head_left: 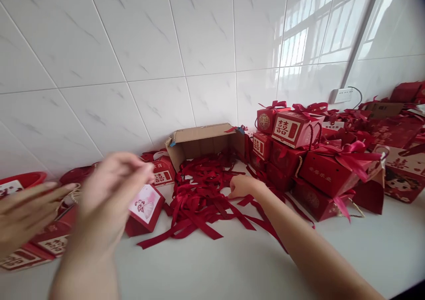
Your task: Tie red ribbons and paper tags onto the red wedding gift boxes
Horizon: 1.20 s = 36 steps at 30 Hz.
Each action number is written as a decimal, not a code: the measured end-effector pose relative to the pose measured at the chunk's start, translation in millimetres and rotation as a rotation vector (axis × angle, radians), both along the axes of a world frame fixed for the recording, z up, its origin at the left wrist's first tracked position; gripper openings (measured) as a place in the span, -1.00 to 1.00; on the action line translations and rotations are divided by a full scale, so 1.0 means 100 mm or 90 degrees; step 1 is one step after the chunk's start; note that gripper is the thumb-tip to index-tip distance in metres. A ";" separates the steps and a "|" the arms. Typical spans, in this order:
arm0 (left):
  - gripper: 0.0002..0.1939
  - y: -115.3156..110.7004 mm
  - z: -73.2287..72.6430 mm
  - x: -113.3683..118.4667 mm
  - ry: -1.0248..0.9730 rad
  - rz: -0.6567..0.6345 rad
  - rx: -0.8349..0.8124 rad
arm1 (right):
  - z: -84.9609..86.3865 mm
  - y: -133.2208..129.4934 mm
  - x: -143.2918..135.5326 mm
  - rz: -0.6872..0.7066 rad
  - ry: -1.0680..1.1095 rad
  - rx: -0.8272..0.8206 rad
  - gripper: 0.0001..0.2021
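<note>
Curling fingers together, the right hand [246,186] reaches red ribbons [199,200] before the carton [204,134]; left of it, the left hand [111,191] blurs, fingers unreadable.

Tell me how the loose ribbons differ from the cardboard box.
The loose ribbons are deep red; the cardboard box is brown. The loose ribbons lie limp and tangled; the cardboard box has stiff walls. The loose ribbons spill across the tabletop; the cardboard box sits behind, its opening facing them.

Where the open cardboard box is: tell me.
In the head view, the cardboard box is near the middle, by the tiled wall, with red ribbons spilling out and stacked red boxes to its right.
</note>
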<state>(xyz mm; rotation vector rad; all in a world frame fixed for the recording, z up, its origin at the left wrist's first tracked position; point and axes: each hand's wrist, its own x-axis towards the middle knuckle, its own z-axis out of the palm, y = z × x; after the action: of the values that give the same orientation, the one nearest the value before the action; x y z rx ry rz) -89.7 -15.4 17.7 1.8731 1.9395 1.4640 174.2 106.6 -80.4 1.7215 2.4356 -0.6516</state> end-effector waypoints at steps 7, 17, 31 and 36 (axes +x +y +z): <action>-0.61 0.82 -0.57 -0.01 0.259 -0.049 -0.493 | -0.21 -0.14 -0.44 -0.020 0.082 0.115 -0.66; -0.73 0.97 -0.76 -0.09 0.295 -0.043 -0.463 | -0.10 0.06 -0.13 -0.194 0.259 0.224 -0.80; -0.50 0.60 -0.42 -0.01 0.234 -0.213 -0.490 | 0.58 -0.36 0.47 0.036 0.472 0.092 -0.64; -0.16 0.56 -0.40 0.04 0.272 -0.195 -0.541 | 0.44 -0.18 0.46 -0.090 0.304 0.241 -0.76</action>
<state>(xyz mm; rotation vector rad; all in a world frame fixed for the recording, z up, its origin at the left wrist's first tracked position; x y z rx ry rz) -85.5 41.0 -22.8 1.9647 1.8419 0.0842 220.6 89.0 -36.3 2.0955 2.9330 -0.7238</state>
